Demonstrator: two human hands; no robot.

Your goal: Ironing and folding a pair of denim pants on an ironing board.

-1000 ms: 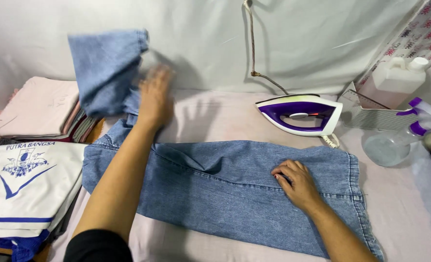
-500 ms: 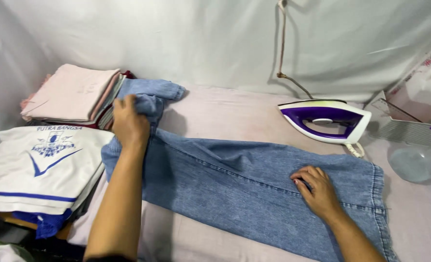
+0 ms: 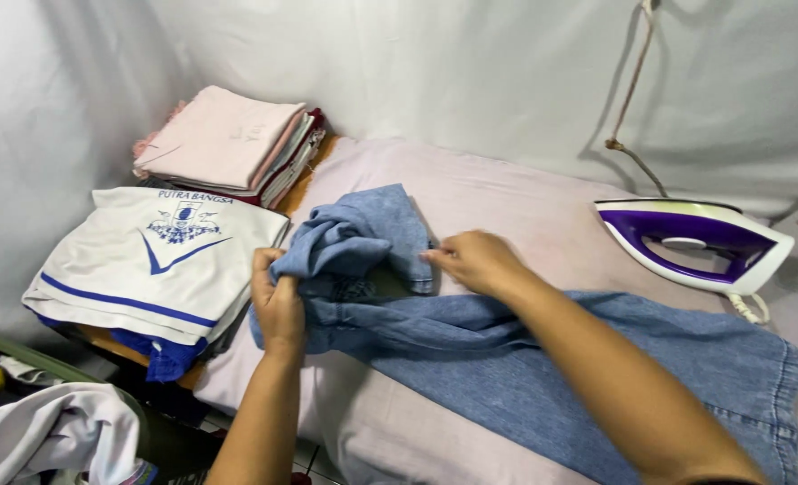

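Observation:
A blue denim garment lies across the pale pink ironing surface, with its left end bunched and folded up. My left hand grips that bunched end from the near side, fingers closed on the fabric. My right hand has reached across and pinches the edge of the folded denim flap at its right side. A purple and white iron rests on the surface to the right, apart from both hands.
A stack of folded pink and red cloths sits at the back left. A folded white shirt with blue trim lies on a pile in front of it. White cloth is heaped at the lower left. The iron's cord hangs against the white backdrop.
My right hand left the middle of the denim and moved left to the folded end. My left hand shifted nearer, gathering the leg end into a bunch. The view has swung left.

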